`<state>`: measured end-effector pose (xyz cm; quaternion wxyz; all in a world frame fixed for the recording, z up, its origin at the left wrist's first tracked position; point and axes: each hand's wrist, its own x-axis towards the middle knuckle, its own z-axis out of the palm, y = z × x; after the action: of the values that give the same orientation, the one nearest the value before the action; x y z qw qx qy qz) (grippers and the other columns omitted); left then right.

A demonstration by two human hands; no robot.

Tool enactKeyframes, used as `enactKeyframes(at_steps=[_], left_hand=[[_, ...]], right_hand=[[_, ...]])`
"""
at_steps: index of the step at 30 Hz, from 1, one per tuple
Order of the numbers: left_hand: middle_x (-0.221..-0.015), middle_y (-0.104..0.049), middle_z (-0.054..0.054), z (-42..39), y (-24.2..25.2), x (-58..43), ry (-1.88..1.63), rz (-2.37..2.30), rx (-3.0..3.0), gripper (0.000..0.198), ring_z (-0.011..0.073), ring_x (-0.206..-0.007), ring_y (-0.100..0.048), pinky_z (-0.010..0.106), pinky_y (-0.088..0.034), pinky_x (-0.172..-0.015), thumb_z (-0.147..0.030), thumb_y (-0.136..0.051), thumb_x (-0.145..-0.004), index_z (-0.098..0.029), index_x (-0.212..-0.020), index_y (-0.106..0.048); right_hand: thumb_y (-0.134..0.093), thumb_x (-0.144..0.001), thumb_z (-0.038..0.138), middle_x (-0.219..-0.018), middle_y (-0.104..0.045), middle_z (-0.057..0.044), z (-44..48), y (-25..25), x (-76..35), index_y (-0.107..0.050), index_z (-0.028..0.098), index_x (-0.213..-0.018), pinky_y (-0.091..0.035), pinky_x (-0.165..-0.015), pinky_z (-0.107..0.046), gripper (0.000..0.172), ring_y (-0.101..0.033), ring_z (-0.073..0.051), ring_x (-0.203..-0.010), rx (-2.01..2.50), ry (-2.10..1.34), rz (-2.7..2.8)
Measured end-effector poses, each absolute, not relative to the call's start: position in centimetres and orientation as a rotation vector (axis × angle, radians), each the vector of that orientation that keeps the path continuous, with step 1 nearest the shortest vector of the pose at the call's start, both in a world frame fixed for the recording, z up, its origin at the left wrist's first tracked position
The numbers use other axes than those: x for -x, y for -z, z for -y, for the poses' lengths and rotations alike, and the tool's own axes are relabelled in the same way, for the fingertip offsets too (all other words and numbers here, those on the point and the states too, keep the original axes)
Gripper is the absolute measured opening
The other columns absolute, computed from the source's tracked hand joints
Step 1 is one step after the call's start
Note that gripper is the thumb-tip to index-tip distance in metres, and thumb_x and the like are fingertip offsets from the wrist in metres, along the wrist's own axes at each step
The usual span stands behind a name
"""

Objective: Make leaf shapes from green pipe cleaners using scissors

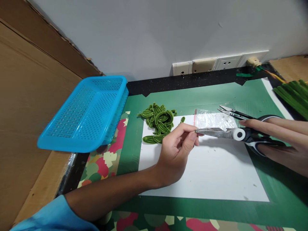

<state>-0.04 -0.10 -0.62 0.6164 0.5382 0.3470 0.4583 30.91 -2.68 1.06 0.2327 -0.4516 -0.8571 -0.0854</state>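
My left hand (176,150) is pinched shut over the white sheet (207,173), its thumb and forefinger closed on a small green piece that touches the tip of the scissors. My right hand (281,138) grips the black-handled scissors (231,133), forefinger stretched along the top. The blades lie nearly closed and point left at the left hand's fingertips. A pile of bent green pipe-cleaner pieces (158,122) lies just left of and behind the left hand.
A blue perforated basket (86,112) sits tilted at the left edge. Small black snips (234,112) and a clear plastic bag (214,119) lie behind the scissors. Long green pipe cleaners (293,94) rest at far right. Wall sockets (216,64) line the back wall.
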Motion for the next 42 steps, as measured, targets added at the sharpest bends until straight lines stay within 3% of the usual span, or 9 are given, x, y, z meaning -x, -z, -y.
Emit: enactKeyframes(at_steps=[5,10,17,25,30,34,38,42], left_hand=[[-0.081,-0.062,0.001,0.0,0.4,0.2,-1.028,-0.819,-1.288,0.018,0.0111,-0.063,-0.048,0.026,-0.040,-0.055,-0.036,-0.061,-0.109,-0.020,-0.103,-0.068],[-0.083,-0.063,0.002,0.0,0.2,0.3,-1.038,-0.787,-1.370,0.018,0.0106,-0.061,-0.048,0.026,-0.041,-0.055,-0.034,-0.059,-0.110,-0.020,-0.104,-0.068],[-0.082,-0.062,0.000,0.1,0.2,0.3,-1.046,-0.792,-1.380,0.015,0.0092,-0.059,-0.045,0.025,-0.039,-0.054,-0.031,-0.059,-0.111,-0.020,-0.103,-0.067],[-0.083,-0.064,0.001,0.1,0.0,0.3,-1.047,-0.821,-1.406,0.016,0.0087,-0.057,-0.045,0.025,-0.039,-0.052,-0.031,-0.059,-0.111,-0.020,-0.103,-0.067],[-0.084,-0.065,0.002,0.1,-0.1,0.3,-1.067,-0.848,-1.519,0.018,0.0097,-0.059,-0.048,0.026,-0.041,-0.054,-0.029,-0.057,-0.111,-0.019,-0.099,-0.067],[-0.084,-0.064,0.002,0.1,-0.2,0.4,-1.099,-0.852,-1.625,0.016,0.0123,-0.066,-0.053,0.027,-0.045,-0.060,-0.025,-0.055,-0.110,-0.019,-0.100,-0.066],[-0.077,-0.057,-0.001,0.1,-0.4,0.4,-1.106,-0.811,-1.777,0.015,0.0129,-0.066,-0.053,0.028,-0.043,-0.063,-0.018,-0.053,-0.109,-0.020,-0.097,-0.062],[-0.076,-0.055,-0.002,0.2,-0.7,0.4,-1.093,-0.735,-1.891,0.014,0.0115,-0.064,-0.048,0.026,-0.040,-0.060,-0.011,-0.053,-0.106,-0.019,-0.099,-0.061]], right_hand=[[-0.064,-0.102,0.023,-0.102,-0.082,-0.004,2.8,-1.0,-31.4,-0.067,0.031,-0.141,-0.051,-0.060,-0.031,0.040,-0.080,-0.022,-0.075,1.242,0.206,2.337],[-0.063,-0.102,0.020,-0.106,-0.081,-0.006,3.0,-0.9,-32.0,-0.072,0.027,-0.131,-0.056,-0.069,-0.031,0.030,-0.081,-0.021,-0.077,1.236,0.119,2.351],[-0.063,-0.102,0.020,-0.103,-0.081,-0.008,2.8,-0.5,-31.8,-0.073,0.025,-0.127,-0.053,-0.065,-0.031,0.028,-0.079,-0.022,-0.075,1.232,0.155,2.310],[-0.067,-0.102,0.021,-0.097,-0.079,-0.002,3.0,-0.7,-32.1,-0.051,0.040,-0.161,-0.050,-0.059,-0.030,0.064,-0.075,-0.020,-0.068,1.233,0.160,2.330],[-0.066,-0.100,0.020,-0.098,-0.082,0.000,3.0,-0.6,-32.1,-0.062,0.039,-0.153,-0.055,-0.063,-0.030,0.056,-0.079,-0.020,-0.072,1.241,0.106,2.304],[-0.063,-0.097,0.022,-0.117,-0.084,0.001,3.0,0.0,-32.6,-0.071,0.037,-0.143,-0.064,-0.069,-0.030,0.050,-0.084,-0.023,-0.083,1.256,0.017,2.306],[-0.063,-0.095,0.021,-0.122,-0.084,0.004,2.9,0.0,-33.4,-0.067,0.038,-0.147,-0.069,-0.080,-0.027,0.055,-0.085,-0.023,-0.094,1.203,-0.180,2.351],[-0.066,-0.092,0.020,-0.119,-0.085,0.006,2.5,-0.6,-33.9,-0.066,0.039,-0.147,-0.070,-0.085,-0.025,0.058,-0.085,-0.022,-0.093,1.110,-0.306,2.406]])
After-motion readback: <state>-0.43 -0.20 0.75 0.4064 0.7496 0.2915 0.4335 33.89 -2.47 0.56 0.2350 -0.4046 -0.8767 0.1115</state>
